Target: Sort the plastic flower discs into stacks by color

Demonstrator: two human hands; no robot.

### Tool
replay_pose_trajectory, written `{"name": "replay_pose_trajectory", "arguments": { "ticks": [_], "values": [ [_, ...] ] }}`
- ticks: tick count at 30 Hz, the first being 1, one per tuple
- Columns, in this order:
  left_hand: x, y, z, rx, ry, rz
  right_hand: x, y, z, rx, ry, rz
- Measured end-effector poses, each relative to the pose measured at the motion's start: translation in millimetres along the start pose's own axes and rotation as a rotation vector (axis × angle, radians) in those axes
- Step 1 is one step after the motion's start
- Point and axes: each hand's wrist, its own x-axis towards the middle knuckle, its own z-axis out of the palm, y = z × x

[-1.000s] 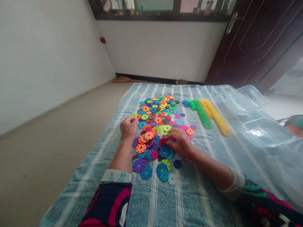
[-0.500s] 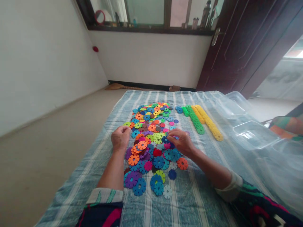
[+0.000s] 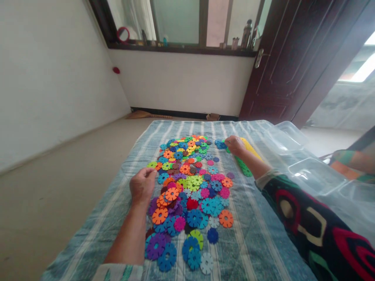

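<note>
Many notched plastic snowflake discs (image 3: pixel 193 218) in mixed colours lie in a long, loose pile on a striped cloth (image 3: pixel 117 218). At the pile's left edge is my left hand (image 3: pixel 143 185), its thumb and fingers pinched together close to a lime-green disc (image 3: pixel 152 164); whatever it holds does not show. My right hand (image 3: pixel 235 145) reaches to the far right of the pile, fingers closed beside a small group of blue discs (image 3: pixel 220 144). Its fingertips are too small and covered to show what is in them. Under its wrist runs a green row of discs (image 3: pixel 243 168), partly hidden.
A yellow row of discs (image 3: pixel 250 148) shows behind my right forearm. Clear plastic boxes (image 3: pixel 318 175) stand along the right side of the cloth. Beyond are a wall, a window sill (image 3: pixel 181 49) with bottles, and a dark red door (image 3: pixel 281 70).
My right hand has moved from the middle of the pile to the far right, beside the blue discs. My left hand stays at the pile's left edge. The view has tilted up slightly.
</note>
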Motion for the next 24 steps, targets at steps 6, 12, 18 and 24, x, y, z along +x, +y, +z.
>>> {"name": "replay_pose_trajectory", "arguments": {
  "ticks": [6, 12, 18, 24],
  "values": [
    [-0.5, -0.9, -1.6, -0.001, 0.003, -0.004, 18.0, 2.2, 16.6, 0.0, -0.036, -0.045],
    [-0.7, -2.0, -1.2, -0.013, 0.007, -0.011, 23.4, 4.4, 16.9, 0.01, -0.013, -0.037],
    [0.5, -2.9, -0.1, -0.015, 0.014, 0.003, 8.7, 1.7, 1.5, 0.017, 0.037, 0.005],
    [-0.1, -3.0, 3.5, -0.05, 0.024, 0.007, -44.0, -23.4, -0.8, 0.236, 0.125, -0.18]
  ]
}}
